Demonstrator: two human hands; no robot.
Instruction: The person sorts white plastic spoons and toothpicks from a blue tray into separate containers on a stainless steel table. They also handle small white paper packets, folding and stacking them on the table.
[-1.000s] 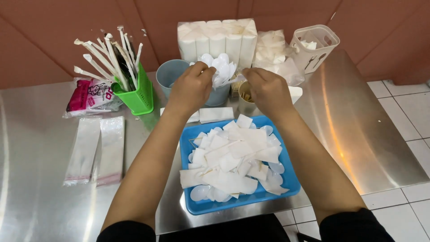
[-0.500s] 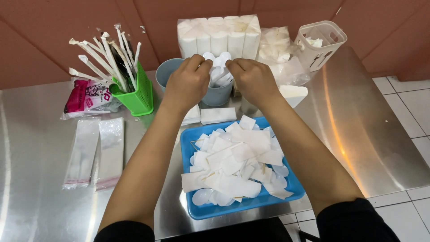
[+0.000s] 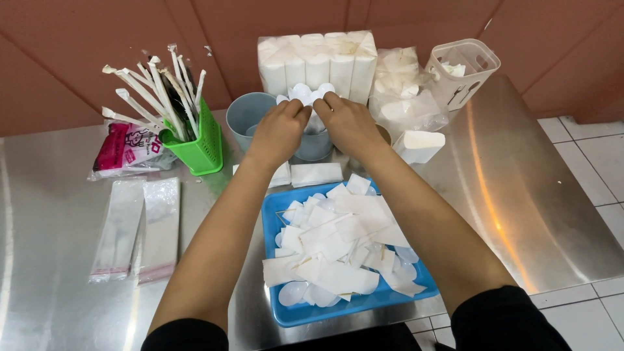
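We have both hands up over a grey-blue plastic cup (image 3: pixel 311 146), and together they pinch a bunch of small white plastic spoons (image 3: pixel 307 92) whose rounded bowls stick up just above the fingers. Our left hand (image 3: pixel 279 130) closes its grip on the near left side of the bunch, our right hand (image 3: pixel 348 123) on the right, knuckles almost touching. A second grey-blue cup (image 3: pixel 250 114) stands just left of the grip. Below the grip, toward us, sits a blue plastic tray (image 3: pixel 276 218) heaped with white paper wrappers. Left of the grip stands a green slotted basket of wrapped straws (image 3: pixel 195 140); behind it is a pack of white paper rolls (image 3: pixel 318 62). The spoons look light, thin, stiff and slick, likely to fan apart, so we judge it best to squeeze the stems close under the bowls, over the shiny steel desk (image 3: pixel 520 195)
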